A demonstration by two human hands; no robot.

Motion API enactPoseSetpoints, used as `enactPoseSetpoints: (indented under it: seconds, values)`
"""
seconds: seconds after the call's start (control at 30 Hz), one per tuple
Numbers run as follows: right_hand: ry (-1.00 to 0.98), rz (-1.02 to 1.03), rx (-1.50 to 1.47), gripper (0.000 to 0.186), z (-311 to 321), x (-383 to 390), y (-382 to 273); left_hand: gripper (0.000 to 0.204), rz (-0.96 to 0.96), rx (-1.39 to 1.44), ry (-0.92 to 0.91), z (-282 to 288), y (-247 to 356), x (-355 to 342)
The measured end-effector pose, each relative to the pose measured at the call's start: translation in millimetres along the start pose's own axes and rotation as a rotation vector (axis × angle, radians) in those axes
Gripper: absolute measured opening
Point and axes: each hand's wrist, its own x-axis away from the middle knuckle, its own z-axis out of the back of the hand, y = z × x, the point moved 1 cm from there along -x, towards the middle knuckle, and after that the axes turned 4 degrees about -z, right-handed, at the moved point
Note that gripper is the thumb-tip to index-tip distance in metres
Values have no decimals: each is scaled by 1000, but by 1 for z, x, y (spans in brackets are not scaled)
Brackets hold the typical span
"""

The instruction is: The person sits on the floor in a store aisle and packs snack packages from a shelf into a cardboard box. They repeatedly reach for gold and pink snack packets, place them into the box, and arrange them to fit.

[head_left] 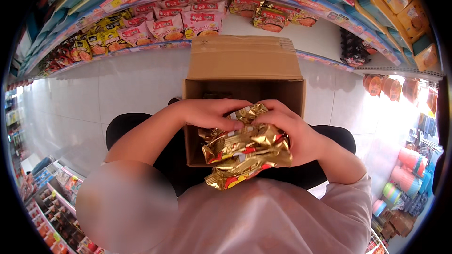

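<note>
— so where are the gold snack packets [247,153]?
— bunched over the open cardboard box [245,82], gripped by both hands: left hand [214,113] on top, right hand [292,134] around the side.
— and beyond?
— shelves [155,23] of pink packets.

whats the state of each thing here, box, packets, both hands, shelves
brown cardboard box: open, far flap folded back
gold foil snack packets: bunched together, held over the box
left hand: closed on the packets from above
right hand: closed on the packets from the side
white shop shelves: partly stocked with pink and yellow packets
</note>
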Motion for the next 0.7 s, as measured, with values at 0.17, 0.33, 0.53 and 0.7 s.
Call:
enactPoseSetpoints:
  seconds: [0.17,0.33,0.53,0.7]
  values:
    - [-40,-348,-649,79,9,4,20,65,227,438,4,-9,-28,-12]
    - [83,-514,-1147,82,26,6,28,63,295,727,205,-10,-52,-4]
    - [289,-395,-1050,74,51,14,33,88,22,801,171,-6,-15,0]
    - [323,-334,-1089,75,59,15,48,83,104,504,240,-7,11,-2]
